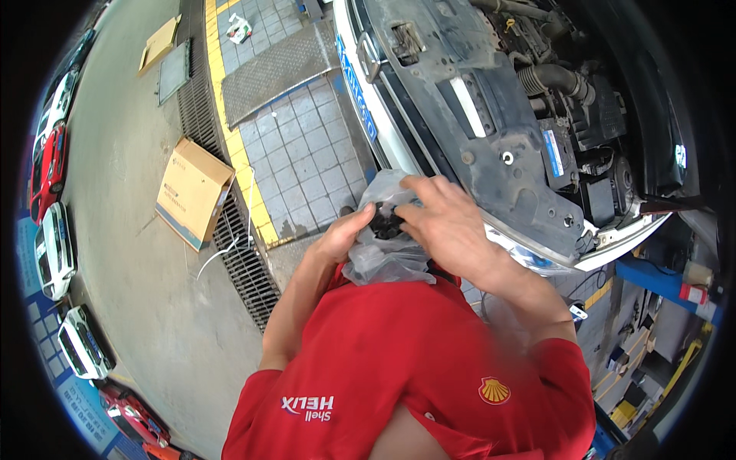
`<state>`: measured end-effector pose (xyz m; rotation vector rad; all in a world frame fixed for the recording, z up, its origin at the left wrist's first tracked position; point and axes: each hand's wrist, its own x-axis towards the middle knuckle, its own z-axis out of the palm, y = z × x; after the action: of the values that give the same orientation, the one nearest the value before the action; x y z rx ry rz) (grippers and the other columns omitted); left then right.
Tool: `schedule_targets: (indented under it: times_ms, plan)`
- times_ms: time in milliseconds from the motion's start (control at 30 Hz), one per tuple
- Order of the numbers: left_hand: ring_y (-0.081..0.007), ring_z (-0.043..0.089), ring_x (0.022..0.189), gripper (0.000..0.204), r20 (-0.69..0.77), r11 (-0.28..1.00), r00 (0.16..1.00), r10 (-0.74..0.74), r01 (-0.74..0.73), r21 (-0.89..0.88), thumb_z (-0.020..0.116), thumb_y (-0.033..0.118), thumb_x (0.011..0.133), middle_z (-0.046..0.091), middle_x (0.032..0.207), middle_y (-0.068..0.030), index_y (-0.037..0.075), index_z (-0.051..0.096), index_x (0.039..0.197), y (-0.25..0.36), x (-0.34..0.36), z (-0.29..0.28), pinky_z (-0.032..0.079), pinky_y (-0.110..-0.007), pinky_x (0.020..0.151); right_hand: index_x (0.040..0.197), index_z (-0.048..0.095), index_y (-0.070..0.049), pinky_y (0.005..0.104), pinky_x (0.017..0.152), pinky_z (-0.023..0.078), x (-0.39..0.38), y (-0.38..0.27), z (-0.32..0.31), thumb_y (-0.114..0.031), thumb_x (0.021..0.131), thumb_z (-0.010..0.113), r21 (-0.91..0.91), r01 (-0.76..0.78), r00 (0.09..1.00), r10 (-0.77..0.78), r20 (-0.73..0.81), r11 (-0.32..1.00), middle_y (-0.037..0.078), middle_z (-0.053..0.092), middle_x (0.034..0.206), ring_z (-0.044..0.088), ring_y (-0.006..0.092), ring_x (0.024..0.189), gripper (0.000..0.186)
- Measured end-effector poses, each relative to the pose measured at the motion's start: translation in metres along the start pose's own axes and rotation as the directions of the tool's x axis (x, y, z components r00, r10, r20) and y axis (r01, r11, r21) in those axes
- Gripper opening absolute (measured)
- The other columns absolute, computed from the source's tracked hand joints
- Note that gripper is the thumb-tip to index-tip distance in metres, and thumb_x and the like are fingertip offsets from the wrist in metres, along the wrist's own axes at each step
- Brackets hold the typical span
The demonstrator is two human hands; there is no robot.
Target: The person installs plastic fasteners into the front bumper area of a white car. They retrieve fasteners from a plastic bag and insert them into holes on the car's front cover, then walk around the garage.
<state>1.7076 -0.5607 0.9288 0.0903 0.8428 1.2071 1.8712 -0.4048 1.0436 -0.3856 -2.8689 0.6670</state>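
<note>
- Two bare hands meet just in front of the chest, over a red shirt (399, 360).
- One clear plastic bag (387, 253) is bunched between them; inside it sits one small black part (386, 222), seen through the film at the bag's top.
- Left hand (343, 236): fingers curled shut on the bag's left side, thumb up beside the black part.
- Right hand (445, 222): fingers bent over the top of the bag, tips pressing on the black part; closed on bag and part together.
- The bag and part are held just short of the front edge of one white car (383, 130), whose bonnet is up.
- The open engine bay (537, 100) holds black hoses, one battery-like box and a grey front panel.
- On the floor to the left: two flat cardboard boxes, a large one (193, 192) lying partly on a drain grate (241, 253), a smaller one (157, 44) further off.
- One white crumpled bag (239, 29) lies on the tiles near the top edge.
- Along the left rim, a row of parked cars (54, 184), white and red; count unclear.
</note>
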Motion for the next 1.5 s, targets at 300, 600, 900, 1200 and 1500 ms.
schedule_targets:
  times_ms: [300,600,900,1200,1500]
  plan:
    - [-0.0271,0.062,0.122,0.064,-0.042,0.997,0.996,0.076,-0.077,-0.031,0.051,0.049,0.105,0.062,0.137,-0.0156,-0.003,0.051,0.143,0.038,-0.060,-0.094,0.049,-0.042,0.106,0.088,0.072,-0.006,0.0401,0.091,0.044,0.073,-0.060,0.055,-0.011,0.082,0.065,0.083,0.110,0.994,-0.110,0.004,0.990,0.012,0.060,0.125,0.056,0.0289,0.108,0.010]
    - [-0.0273,0.063,0.120,0.064,-0.015,0.990,0.991,0.131,-0.132,-0.056,0.048,0.052,0.105,0.062,0.136,-0.0145,-0.001,0.051,0.142,0.072,-0.068,-0.129,0.051,-0.041,0.103,0.101,0.067,-0.008,0.0425,0.090,0.050,0.113,-0.068,0.081,-0.009,0.085,0.072,0.445,0.128,0.985,-0.061,-0.160,0.886,0.010,0.064,0.117,0.060,0.0310,0.109,0.016]
    - [-0.0311,0.060,0.125,0.069,-0.012,0.993,0.994,0.105,-0.105,-0.059,0.049,0.053,0.104,0.059,0.140,-0.0169,0.000,0.046,0.147,0.122,0.005,-0.148,0.048,-0.047,0.108,0.111,0.063,-0.002,0.0334,0.082,0.053,0.144,-0.008,0.068,-0.006,0.095,0.069,0.689,-0.010,0.938,0.246,-0.245,0.724,0.012,0.068,0.100,0.067,0.0246,0.091,0.017]
    - [-0.0333,0.060,0.127,0.069,0.095,0.991,0.986,-0.133,0.134,-0.004,0.051,0.051,0.103,0.059,0.142,-0.0183,-0.001,0.045,0.148,0.238,0.156,-0.144,0.047,-0.046,0.111,0.118,0.061,0.002,0.0267,0.081,0.053,0.141,0.178,0.084,-0.004,0.101,0.061,0.900,-0.329,0.339,0.925,-0.171,0.287,0.006,0.067,0.100,0.064,0.0117,0.088,0.018]
    - [-0.0327,0.062,0.125,0.074,0.147,0.872,0.864,-0.481,0.455,0.179,0.068,0.048,0.095,0.062,0.139,-0.0176,-0.001,0.048,0.146,0.283,0.263,-0.080,0.047,-0.045,0.111,0.104,0.075,-0.003,0.0314,0.074,0.053,0.160,0.235,0.079,-0.018,0.095,0.072,0.683,-0.660,0.052,0.927,-0.372,0.311,0.011,0.073,0.095,0.067,0.0171,0.078,0.018]
